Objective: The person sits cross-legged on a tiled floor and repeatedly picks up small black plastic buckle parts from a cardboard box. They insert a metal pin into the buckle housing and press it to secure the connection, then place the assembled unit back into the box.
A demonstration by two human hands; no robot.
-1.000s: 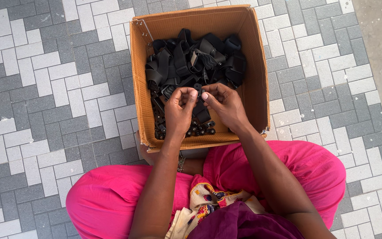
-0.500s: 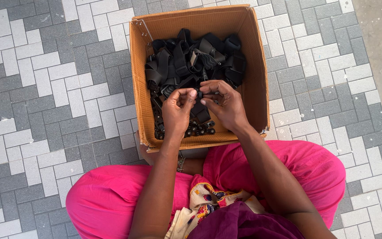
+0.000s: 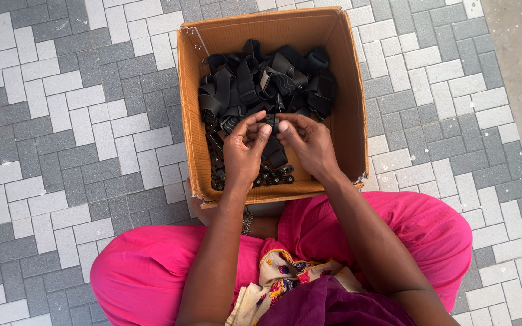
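Both forearms reach forward toward 12 o'clock, converging. The left hand [image 3: 244, 151] curls palm-down, thumb and fingers pinched together. The right hand [image 3: 309, 145] sits just at its 3 o'clock, fingertips [image 3: 280, 124] meeting the left's, pinched likewise.

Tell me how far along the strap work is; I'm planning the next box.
Done: cannot tell; no finished pile shows. In hand: left hand and right hand pinch one black strap piece over the cardboard box. Left: a heap of black straps and small black parts fills it.
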